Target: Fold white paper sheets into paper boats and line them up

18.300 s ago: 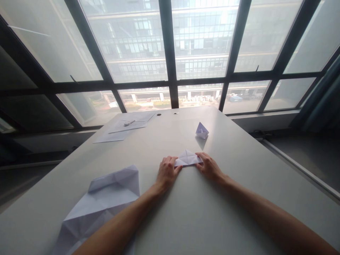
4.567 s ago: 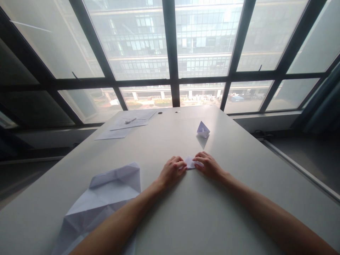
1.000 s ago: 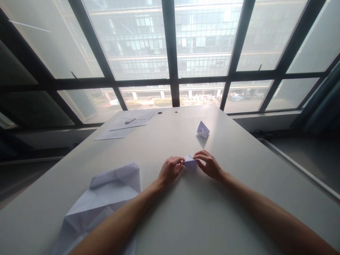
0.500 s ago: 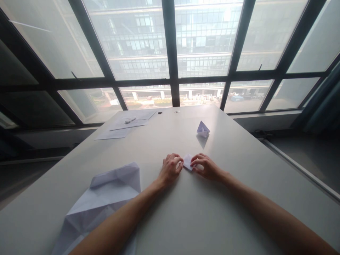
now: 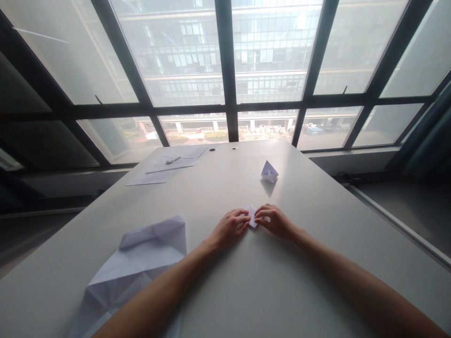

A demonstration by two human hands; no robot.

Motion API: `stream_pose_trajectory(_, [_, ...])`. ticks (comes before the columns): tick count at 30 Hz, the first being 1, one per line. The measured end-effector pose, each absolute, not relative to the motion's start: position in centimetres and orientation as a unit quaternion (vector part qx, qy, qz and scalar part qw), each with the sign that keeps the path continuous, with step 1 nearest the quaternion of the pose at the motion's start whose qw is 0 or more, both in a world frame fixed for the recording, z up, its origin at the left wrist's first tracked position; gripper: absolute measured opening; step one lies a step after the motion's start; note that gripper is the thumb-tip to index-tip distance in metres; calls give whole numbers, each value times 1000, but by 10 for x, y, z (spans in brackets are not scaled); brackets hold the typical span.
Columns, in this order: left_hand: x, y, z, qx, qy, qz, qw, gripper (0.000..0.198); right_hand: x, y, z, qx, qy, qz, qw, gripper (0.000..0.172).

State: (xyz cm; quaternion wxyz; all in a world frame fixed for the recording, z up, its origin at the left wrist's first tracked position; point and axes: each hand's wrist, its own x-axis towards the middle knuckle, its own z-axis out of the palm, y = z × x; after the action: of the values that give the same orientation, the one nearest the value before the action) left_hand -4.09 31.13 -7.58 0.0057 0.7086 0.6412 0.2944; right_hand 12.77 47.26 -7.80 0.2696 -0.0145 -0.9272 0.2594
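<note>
A small white folded paper [image 5: 252,220] lies on the table between my two hands, its left and right edges partly hidden by my fingers. My left hand [image 5: 230,227] rests on its left side, with the fingers together and pressed onto the paper. On the right side, my right hand [image 5: 276,222] pinches the edge between thumb and fingers. Beyond my hands stands a folded paper boat [image 5: 269,172] with a pointed peak, casting a shadow toward me.
A large creased sheet of paper [image 5: 144,253] lies at the left, partly under my left forearm. Flat sheets [image 5: 155,177] sit at the far left of the white table [image 5: 225,188], with a small white object [image 5: 173,160] on top. Windows [image 5: 183,56] rise behind.
My left hand has slid right, and its fingers now cover the left part of the folded paper. My right hand keeps its hold on the right edge, almost unmoved.
</note>
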Motion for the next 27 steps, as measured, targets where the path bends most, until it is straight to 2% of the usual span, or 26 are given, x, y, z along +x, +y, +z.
stream_pose_trajectory(9, [-42,312,-77,708,639,300,4,9,130,462,-71,-42,-946,219,236,16])
stream_pose_trajectory(13, [-41,311,-75,728,617,300,-4,9,130,460,-69,-52,-954,194,222,17])
stream_pose_trajectory(19, [-38,310,-70,766,569,299,22,21,130,463,-69,-60,-951,210,219,16])
stream_pose_trajectory(27, [-36,306,-64,753,590,288,46,21,133,465,-69,-43,-952,213,214,13])
